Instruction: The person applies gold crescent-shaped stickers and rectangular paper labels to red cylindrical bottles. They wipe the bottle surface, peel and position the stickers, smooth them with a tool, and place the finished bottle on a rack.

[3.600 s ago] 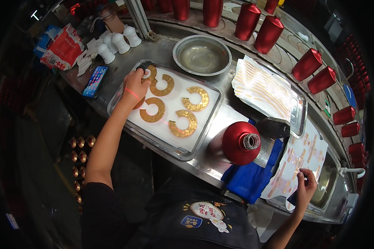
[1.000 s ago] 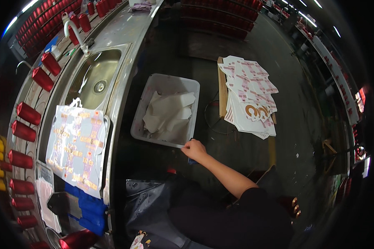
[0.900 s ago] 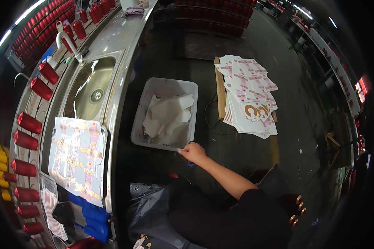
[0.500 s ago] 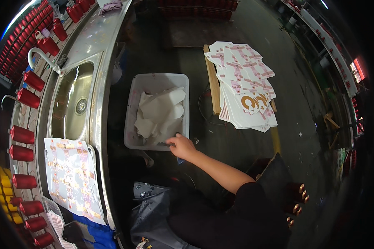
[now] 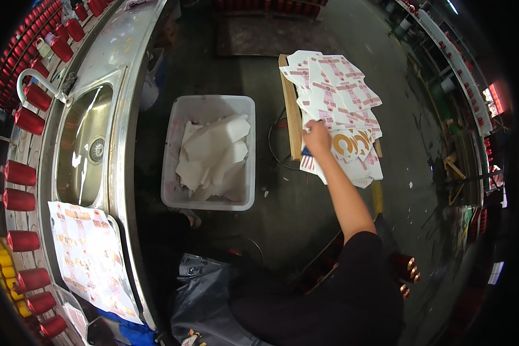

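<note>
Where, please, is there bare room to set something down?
The steel counter shows bare metal beyond the sink, beside the red bottles. Its near end is crowded by a printed sheet and blue cloth; the right hand is at the paper stack.

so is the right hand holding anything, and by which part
Can't tell: the right hand is at the printed sheets, a blue thing showing beside it, its grip hidden.

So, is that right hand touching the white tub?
Apart. The head view shows a strip of dark floor between the right hand and the white tub; the hand is over by the printed sheets.
</note>
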Tool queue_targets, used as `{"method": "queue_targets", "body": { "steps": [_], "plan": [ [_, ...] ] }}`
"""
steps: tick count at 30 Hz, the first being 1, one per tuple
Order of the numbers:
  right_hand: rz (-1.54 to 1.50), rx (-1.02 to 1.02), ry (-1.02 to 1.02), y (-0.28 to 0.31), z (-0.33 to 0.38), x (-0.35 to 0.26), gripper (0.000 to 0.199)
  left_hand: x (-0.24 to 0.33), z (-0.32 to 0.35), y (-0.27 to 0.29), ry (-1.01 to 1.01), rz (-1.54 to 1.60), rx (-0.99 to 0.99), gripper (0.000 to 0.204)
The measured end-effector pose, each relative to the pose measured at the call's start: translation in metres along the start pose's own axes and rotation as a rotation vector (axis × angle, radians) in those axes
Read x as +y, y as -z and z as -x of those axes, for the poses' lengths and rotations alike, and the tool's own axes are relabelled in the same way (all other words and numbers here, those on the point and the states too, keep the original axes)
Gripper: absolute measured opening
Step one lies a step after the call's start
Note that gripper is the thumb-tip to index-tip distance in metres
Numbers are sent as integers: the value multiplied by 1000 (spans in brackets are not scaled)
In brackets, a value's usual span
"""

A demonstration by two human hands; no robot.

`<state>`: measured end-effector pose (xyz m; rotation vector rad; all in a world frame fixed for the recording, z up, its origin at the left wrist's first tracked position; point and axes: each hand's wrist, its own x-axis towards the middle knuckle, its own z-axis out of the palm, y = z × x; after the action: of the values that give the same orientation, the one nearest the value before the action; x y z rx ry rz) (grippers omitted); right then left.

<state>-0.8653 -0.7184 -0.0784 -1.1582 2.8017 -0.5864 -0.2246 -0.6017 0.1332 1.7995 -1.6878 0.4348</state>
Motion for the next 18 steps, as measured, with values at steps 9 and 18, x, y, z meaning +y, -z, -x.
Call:
{"method": "queue_targets", "body": {
  "steps": [9, 18],
  "plan": [
    [414, -48, 27, 25, -107, 80, 43, 6, -22, 17, -33, -91, 10, 48],
    [758, -123, 435, -19, -163, 80, 15, 18, -61, 51, -78, -203, 15, 49]
  ]
}}
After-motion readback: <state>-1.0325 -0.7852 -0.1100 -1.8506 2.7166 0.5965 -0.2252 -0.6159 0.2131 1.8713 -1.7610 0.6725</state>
